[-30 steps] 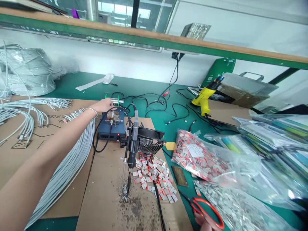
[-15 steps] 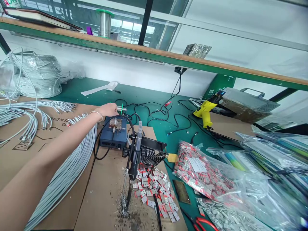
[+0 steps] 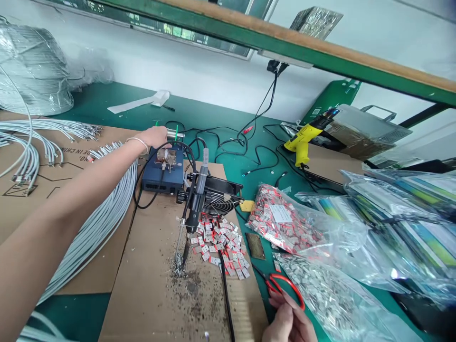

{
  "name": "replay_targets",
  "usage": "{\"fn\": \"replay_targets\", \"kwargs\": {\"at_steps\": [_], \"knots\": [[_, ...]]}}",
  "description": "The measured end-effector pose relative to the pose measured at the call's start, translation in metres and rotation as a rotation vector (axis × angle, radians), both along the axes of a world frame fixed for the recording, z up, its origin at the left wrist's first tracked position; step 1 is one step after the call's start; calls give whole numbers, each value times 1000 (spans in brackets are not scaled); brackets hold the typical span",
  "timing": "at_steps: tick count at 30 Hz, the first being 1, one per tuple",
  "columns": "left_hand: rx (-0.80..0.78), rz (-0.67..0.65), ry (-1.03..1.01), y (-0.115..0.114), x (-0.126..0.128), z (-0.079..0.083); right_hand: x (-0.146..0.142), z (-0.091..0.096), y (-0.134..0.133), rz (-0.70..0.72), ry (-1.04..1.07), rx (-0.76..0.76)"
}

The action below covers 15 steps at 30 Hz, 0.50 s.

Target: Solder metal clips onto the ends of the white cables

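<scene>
My left hand (image 3: 156, 137) reaches to the back of the work area, its fingers curled over a spool of solder wire (image 3: 175, 134) with green rims. Just below it is a blue soldering station (image 3: 156, 175). At the lower right, my right hand (image 3: 290, 320) has its thumb and fingers pressed together at the red-handled scissors (image 3: 294, 287), which lie beside the bags. A soldering iron (image 3: 195, 204) hangs tip-down in its stand over the cardboard, with solder debris around the tip. Small metal-and-red connector pieces (image 3: 223, 242) lie piled next to it.
Grey cables (image 3: 103, 218) lie bundled under my left arm. A black fan (image 3: 219, 197) stands behind the connector pile. Plastic bags of red parts (image 3: 267, 213) and metal parts (image 3: 327, 285) fill the right. A yellow heat gun (image 3: 306, 137) and loose black cords lie behind.
My right hand has come into view at the lower right, by the scissors handles. My left hand stays at the solder spool. The view has tipped downward.
</scene>
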<state>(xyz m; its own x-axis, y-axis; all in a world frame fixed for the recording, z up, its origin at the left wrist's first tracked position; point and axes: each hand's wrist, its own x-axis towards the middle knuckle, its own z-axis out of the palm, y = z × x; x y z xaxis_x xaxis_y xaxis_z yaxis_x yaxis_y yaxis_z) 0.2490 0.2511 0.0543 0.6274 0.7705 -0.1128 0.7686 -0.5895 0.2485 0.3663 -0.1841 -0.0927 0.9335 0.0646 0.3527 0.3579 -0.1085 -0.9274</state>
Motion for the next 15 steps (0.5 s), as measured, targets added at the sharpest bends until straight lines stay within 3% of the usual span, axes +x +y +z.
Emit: {"fn": "replay_targets", "kwargs": {"at_steps": [15], "knots": [[20,-14,136,-3,1,-1,1,-5,-3,15,35,-12]]}}
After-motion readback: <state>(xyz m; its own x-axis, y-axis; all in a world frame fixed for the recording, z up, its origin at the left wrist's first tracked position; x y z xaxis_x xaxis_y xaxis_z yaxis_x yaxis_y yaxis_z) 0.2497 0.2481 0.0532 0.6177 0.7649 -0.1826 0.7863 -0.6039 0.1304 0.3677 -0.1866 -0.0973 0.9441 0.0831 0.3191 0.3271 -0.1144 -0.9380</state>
